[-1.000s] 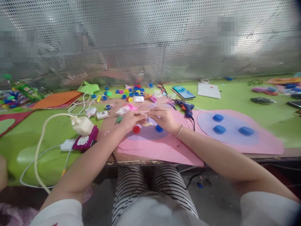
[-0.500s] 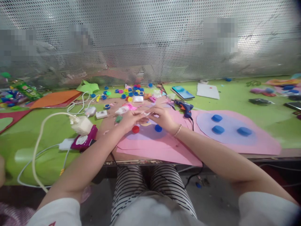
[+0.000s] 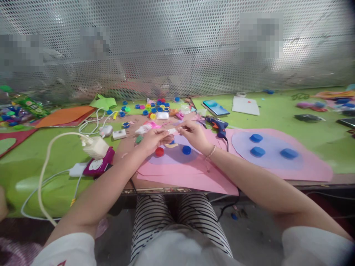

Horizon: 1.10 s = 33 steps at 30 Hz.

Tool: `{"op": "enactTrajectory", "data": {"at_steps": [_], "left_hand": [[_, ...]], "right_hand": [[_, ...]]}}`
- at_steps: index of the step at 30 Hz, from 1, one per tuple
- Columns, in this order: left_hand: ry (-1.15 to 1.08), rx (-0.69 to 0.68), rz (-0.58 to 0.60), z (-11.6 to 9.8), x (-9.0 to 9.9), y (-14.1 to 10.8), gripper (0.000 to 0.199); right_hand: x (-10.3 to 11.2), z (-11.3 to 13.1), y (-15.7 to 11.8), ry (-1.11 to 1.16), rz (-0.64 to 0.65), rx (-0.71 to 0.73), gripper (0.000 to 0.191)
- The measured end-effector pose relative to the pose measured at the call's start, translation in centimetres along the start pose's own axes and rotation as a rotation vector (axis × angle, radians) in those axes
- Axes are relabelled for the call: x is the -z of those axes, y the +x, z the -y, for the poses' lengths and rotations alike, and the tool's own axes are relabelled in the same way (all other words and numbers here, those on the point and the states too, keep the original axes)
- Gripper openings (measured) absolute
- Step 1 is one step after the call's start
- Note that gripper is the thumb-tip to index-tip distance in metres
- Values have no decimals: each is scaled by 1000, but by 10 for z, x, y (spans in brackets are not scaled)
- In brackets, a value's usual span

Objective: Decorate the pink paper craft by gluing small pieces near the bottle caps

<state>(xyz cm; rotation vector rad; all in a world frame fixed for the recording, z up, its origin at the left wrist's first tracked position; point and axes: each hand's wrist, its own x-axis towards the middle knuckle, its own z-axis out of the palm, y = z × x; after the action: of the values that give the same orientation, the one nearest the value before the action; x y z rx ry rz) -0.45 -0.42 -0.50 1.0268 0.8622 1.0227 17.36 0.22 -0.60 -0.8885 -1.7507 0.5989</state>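
A small white piece (image 3: 172, 131), soft-looking and too small to name surely, is pinched between both hands. My left hand (image 3: 155, 140) grips its left end with closed fingers. At the other end, the fingertips of my right hand (image 3: 194, 136) are pressed together on it. Below them lies a pink paper sheet (image 3: 177, 173) with a lilac paper shape (image 3: 174, 159). On the lilac shape are a red bottle cap (image 3: 159, 151), a blue bottle cap (image 3: 186, 150) and a pale curved strip (image 3: 171, 145). Another blue cap is partly hidden by my left fingers.
A glue gun (image 3: 217, 126) lies right of my hands, near a phone (image 3: 215, 108). A second lilac shape (image 3: 269, 162) bears three blue caps (image 3: 288, 153). Left are a purple power strip (image 3: 98, 162) with cables and a white charger (image 3: 119, 134). Loose caps (image 3: 154, 110) lie behind.
My hands have drawn slightly apart, and the white piece now shows more plainly between them. The blue cap beneath my left fingers has come partly into view.
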Motion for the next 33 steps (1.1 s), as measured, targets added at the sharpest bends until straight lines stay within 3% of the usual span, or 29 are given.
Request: {"op": "enactTrajectory", "data": {"at_steps": [5, 17, 23, 26, 29, 33], "left_hand": [[-11, -2, -17, 1, 1, 1, 5], [7, 14, -3, 1, 0, 0, 6], [-7, -51, 115, 3, -1, -2, 28], [48, -79, 188, 4, -2, -4, 29], [160, -96, 242, 2, -4, -7, 30], [303, -131, 239, 2, -4, -7, 26]], "right_hand": [[4, -3, 1, 96, -34, -107, 20], [6, 2, 1, 43, -3, -120, 14], [0, 1, -1, 11, 64, -4, 21], [-1, -1, -3, -81, 54, 38, 32], [-1, -2, -3, -87, 125, 43, 37], [-2, -1, -4, -51, 251, -1, 25]]}}
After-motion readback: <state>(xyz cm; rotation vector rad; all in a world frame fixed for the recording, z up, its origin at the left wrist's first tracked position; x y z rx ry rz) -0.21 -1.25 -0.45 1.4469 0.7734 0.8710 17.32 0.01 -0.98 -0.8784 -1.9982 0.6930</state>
